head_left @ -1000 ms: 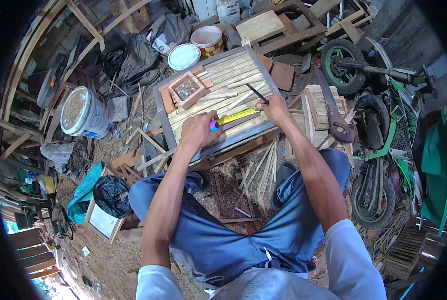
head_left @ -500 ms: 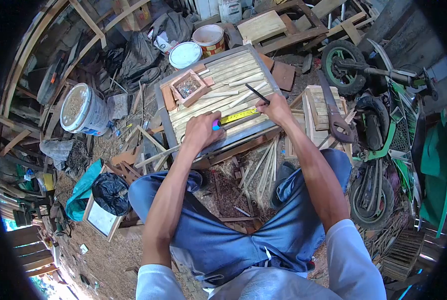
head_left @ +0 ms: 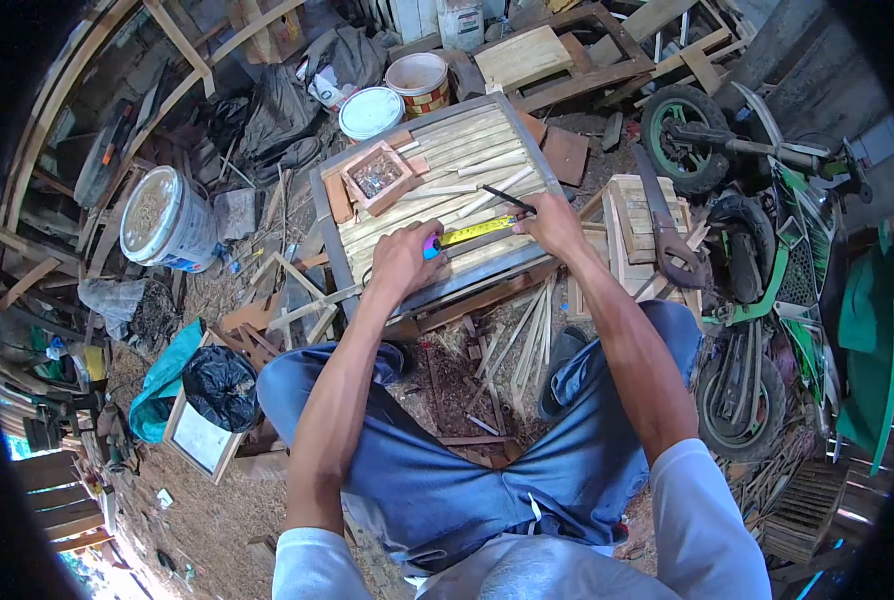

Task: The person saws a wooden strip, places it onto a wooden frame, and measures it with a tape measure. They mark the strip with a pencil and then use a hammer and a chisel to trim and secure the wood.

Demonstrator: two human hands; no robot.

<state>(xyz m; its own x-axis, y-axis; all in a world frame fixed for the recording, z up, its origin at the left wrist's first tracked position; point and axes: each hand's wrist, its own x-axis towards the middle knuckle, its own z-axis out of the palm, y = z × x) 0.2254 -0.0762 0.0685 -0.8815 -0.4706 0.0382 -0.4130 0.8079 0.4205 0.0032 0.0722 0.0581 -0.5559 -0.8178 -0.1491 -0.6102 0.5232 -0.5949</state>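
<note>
My left hand (head_left: 400, 258) is closed round the case of a tape measure (head_left: 475, 232). Its yellow blade is pulled out to the right, over the near side of a slatted wooden work table (head_left: 329, 222). At the blade's far end my right hand (head_left: 553, 226) is closed, with a slim black pencil (head_left: 505, 198) sticking out of its fingers to the upper left. Whether those fingers also pinch the blade's tip is hard to make out. A thin wood strip (head_left: 312, 308) runs out from under my left hand. Loose light strips (head_left: 495, 162) lie on the slats beyond the blade.
A small wooden box (head_left: 407, 182) of metal bits sits on the table. A handsaw (head_left: 675, 250) rests on wood pieces at right, near a green motorbike (head_left: 782, 265). Buckets (head_left: 371, 114) stand behind the table, another bucket (head_left: 172, 225) at left. Strips (head_left: 527, 350) litter the floor between my legs.
The pencil has tipped lower and flatter, its end coming down toward the table. My right hand has shifted slightly. My left hand stays on the tape measure's case.
</note>
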